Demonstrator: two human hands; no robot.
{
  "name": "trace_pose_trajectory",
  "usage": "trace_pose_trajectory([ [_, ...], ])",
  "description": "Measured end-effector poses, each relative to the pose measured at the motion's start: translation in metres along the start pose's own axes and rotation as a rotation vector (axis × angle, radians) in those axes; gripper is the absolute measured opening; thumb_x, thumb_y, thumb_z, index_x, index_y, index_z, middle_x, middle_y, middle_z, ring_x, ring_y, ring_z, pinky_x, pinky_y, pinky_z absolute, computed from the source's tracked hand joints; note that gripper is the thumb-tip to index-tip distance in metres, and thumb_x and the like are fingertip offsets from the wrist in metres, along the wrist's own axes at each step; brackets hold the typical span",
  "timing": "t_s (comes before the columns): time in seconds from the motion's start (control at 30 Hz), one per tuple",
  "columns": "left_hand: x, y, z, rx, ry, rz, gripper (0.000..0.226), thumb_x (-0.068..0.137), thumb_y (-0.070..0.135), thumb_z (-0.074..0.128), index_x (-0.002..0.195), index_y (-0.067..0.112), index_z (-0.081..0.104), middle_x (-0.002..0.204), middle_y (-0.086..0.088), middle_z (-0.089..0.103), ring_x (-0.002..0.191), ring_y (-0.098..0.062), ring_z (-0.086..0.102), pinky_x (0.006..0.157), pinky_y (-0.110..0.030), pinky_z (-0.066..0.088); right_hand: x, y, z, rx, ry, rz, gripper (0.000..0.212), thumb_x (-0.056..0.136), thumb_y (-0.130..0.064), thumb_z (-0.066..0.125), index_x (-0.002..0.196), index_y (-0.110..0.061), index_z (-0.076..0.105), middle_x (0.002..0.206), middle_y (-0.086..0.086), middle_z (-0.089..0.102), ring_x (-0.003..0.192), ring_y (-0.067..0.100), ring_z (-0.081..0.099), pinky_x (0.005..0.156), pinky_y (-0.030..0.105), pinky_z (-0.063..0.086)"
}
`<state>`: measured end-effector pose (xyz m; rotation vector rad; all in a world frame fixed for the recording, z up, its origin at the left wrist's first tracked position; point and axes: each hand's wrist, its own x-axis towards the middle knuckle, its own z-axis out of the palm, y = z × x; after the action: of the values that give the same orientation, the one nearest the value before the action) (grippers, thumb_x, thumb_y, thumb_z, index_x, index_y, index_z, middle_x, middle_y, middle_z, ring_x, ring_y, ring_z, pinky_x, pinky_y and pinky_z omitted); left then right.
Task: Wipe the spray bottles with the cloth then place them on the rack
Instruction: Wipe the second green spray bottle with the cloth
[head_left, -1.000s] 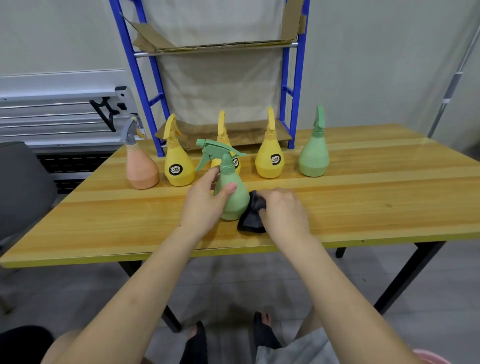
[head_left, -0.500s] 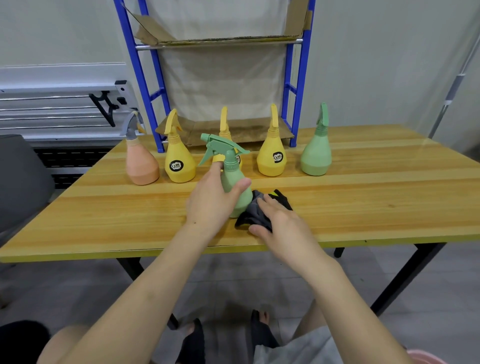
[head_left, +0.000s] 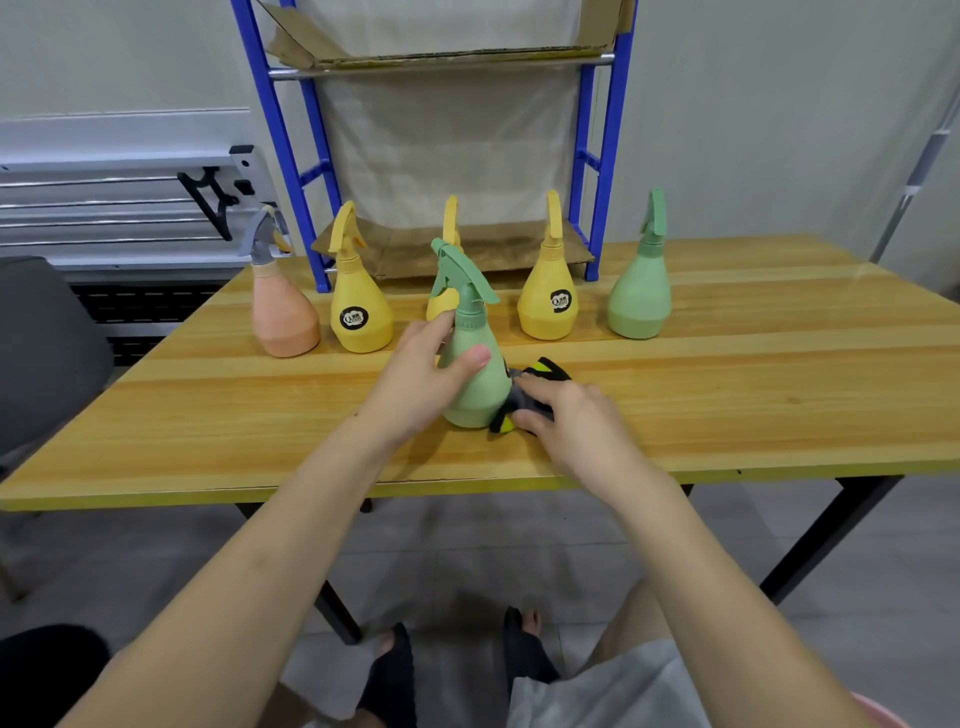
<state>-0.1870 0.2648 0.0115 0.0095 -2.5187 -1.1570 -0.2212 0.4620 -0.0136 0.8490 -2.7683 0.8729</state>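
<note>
A green spray bottle (head_left: 475, 379) stands upright near the table's front edge. My left hand (head_left: 415, 382) grips its body, thumb across the front. My right hand (head_left: 569, 421) pinches a dark cloth with yellow patches (head_left: 524, 397) against the bottle's lower right side. Behind stand a pink bottle (head_left: 283, 317), three yellow bottles (head_left: 361, 312) (head_left: 441, 301) (head_left: 548, 301) and another green bottle (head_left: 639, 296). The blue rack (head_left: 597, 171) rises at the table's back, its lower shelf lined with cardboard (head_left: 467, 244).
The wooden table (head_left: 753, 395) stretches right of the hands. A grey chair (head_left: 41, 343) sits at the left. A white radiator-like panel (head_left: 119, 202) is on the left wall. My feet (head_left: 457, 670) show below the table edge.
The green bottle has turned so its trigger points more toward the back. My right hand has spread over the cloth and pressed it lower against the bottle's side.
</note>
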Motion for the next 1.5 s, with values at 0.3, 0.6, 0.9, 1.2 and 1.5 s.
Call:
trace_pose_trajectory([
  [0.3,0.005,-0.003,-0.015,0.021,-0.158,0.035,0.047,0.101,0.038,0.059,0.146,0.028,0.049,0.14,0.007,0.055,0.125,-0.012,0.051,0.111,-0.039,0.042,0.002,0.004,0.007,-0.036,0.048,-0.007,0.033,0.095,-0.022,0.065,0.126,-0.032,0.065,0.112,-0.002,0.072,0.105,0.033,0.062,0.073,0.036,0.044],
  [0.6,0.003,-0.014,-0.018,-0.045,-0.165,-0.006,0.042,0.104,0.033,0.054,0.145,0.028,0.045,0.142,0.003,0.054,0.129,-0.01,0.05,0.116,-0.042,0.039,0.006,0.004,0.009,0.028,0.049,0.059,0.038,0.094,-0.027,0.068,0.131,-0.035,0.066,0.114,0.002,0.074,0.109,0.035,0.061,0.087,0.041,0.052],
  [0.9,0.002,-0.01,-0.009,0.011,-0.017,-0.006,0.068,0.087,0.063,0.066,0.144,0.029,0.052,0.135,0.011,0.059,0.116,-0.007,0.057,0.1,-0.036,0.05,-0.013,-0.006,0.018,-0.008,0.125,0.034,0.026,0.093,-0.033,0.069,0.118,-0.029,0.069,0.105,-0.001,0.074,0.102,0.033,0.062,0.081,0.042,0.051],
  [1.2,-0.005,-0.017,-0.015,-0.207,-0.15,-0.013,0.059,0.093,0.039,0.07,0.144,0.023,0.045,0.141,0.007,0.058,0.131,-0.007,0.053,0.113,-0.037,0.044,0.025,0.002,0.011,-0.049,0.055,0.061,0.039,0.096,-0.02,0.059,0.132,-0.034,0.066,0.115,0.003,0.073,0.108,0.035,0.062,0.086,0.042,0.054],
  [1.5,0.001,-0.019,-0.014,0.031,-0.058,0.032,0.048,0.106,0.031,0.051,0.153,0.025,0.042,0.133,-0.001,0.055,0.122,-0.013,0.053,0.111,-0.039,0.044,-0.006,-0.007,0.008,0.06,0.051,0.064,0.018,0.094,-0.027,0.068,0.109,-0.034,0.073,0.093,-0.002,0.072,0.092,0.028,0.06,0.076,0.037,0.05],
])
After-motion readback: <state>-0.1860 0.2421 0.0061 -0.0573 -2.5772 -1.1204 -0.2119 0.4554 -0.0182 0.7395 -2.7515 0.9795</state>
